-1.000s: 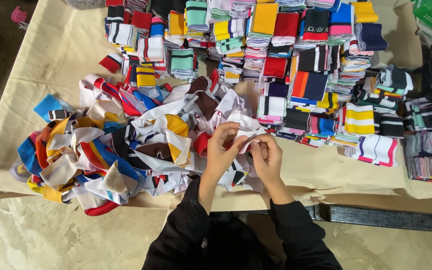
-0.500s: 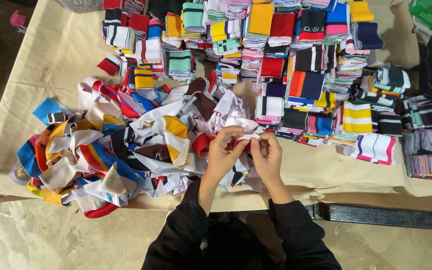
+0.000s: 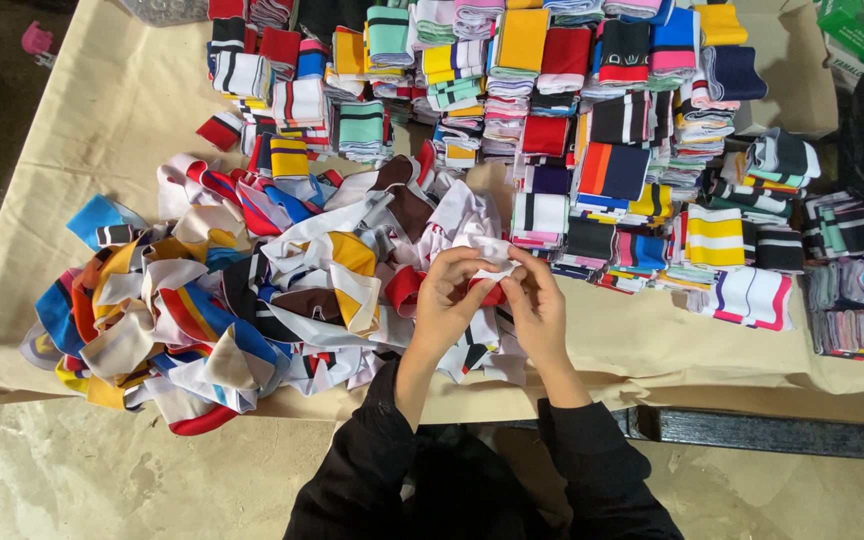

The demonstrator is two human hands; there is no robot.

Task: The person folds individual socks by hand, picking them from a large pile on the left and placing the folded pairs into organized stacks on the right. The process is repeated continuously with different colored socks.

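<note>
Both hands, left hand [image 3: 449, 300] and right hand [image 3: 537, 305], pinch a small white-and-red knit fabric strip [image 3: 492, 262] above the near edge of the beige cloth-covered table [image 3: 112, 120]. Loose colourful strips [image 3: 242, 300] heap left of it, folded stacks [image 3: 602, 120] behind, bare concrete floor [image 3: 102, 480] below.

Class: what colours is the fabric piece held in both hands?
The fabric piece is white with some red at its lower edge, seen from the head view.
</note>
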